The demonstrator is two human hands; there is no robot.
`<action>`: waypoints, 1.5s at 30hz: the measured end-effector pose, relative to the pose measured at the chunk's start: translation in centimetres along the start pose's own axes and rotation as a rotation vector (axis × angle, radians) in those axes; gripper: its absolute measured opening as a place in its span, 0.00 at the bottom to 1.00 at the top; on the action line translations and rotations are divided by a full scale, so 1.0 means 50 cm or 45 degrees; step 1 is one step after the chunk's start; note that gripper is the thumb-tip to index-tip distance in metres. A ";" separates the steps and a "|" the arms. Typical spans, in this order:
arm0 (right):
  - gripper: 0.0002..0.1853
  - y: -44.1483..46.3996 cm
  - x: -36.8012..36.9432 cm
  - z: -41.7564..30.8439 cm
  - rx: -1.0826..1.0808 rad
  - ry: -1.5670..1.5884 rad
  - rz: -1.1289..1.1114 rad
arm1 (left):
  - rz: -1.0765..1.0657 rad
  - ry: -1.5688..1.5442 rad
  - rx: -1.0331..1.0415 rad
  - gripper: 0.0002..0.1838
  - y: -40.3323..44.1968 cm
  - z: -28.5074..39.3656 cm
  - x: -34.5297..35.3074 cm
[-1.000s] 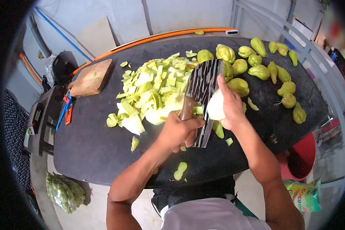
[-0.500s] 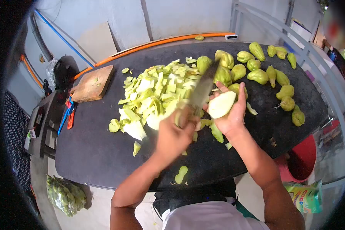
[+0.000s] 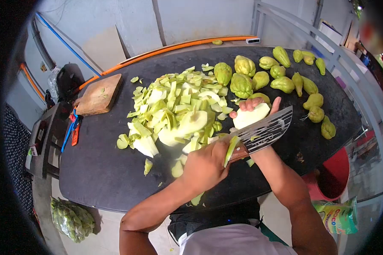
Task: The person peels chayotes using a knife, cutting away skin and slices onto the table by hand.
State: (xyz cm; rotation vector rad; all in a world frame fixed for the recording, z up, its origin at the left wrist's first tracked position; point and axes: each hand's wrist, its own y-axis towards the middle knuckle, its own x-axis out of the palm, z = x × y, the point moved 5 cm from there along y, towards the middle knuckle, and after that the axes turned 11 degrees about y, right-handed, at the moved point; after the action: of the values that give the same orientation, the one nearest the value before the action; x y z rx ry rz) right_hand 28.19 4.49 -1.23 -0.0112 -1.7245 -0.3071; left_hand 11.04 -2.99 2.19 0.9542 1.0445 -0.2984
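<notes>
My left hand (image 3: 206, 165) is closed round the brown handle of a broad knife (image 3: 270, 129), its blade pointing up to the right. A strip of green peel (image 3: 231, 148) clings by the knife's handle, against my fingers. In my right hand (image 3: 266, 151) lies a pale, peeled chayote (image 3: 250, 117), gripped with thumb and fingers up. The blade passes in front of that palm and just below the chayote; whether they touch I cannot tell. Left of the chayote, a heap of cut chayote pieces and peel (image 3: 178, 102) covers the middle of the dark table (image 3: 102, 170).
Several whole chayotes (image 3: 282, 85) lie at the table's back right. A wooden chopping board (image 3: 98, 95) rests at the left edge, near an orange-handled tool (image 3: 75, 132). Below are a red bucket (image 3: 330, 182) and a plastic bag of greens (image 3: 72, 219). A grey railing (image 3: 361, 85) runs at right.
The knife has swung from pointing up beside the chayote to lying across in front of my right palm. My left hand has moved slightly right and down. The chayote stays in my right hand.
</notes>
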 end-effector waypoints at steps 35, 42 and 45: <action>0.25 -0.022 -0.022 0.027 -0.228 -0.085 0.020 | 0.019 -0.023 -0.200 0.23 0.015 -0.005 0.030; 0.22 -0.022 -0.032 0.031 -0.194 -0.056 0.109 | -0.030 -0.038 -0.210 0.23 0.015 -0.012 0.040; 0.22 -0.029 0.009 0.025 -0.454 -0.390 0.023 | -0.004 -0.080 -0.219 0.24 0.016 -0.008 0.033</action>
State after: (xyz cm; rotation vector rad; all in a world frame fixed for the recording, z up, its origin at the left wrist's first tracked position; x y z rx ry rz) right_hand 26.62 3.31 -1.27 -0.3496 -1.9487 -0.6222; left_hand 12.12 -1.87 1.18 0.7842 0.9973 -0.2359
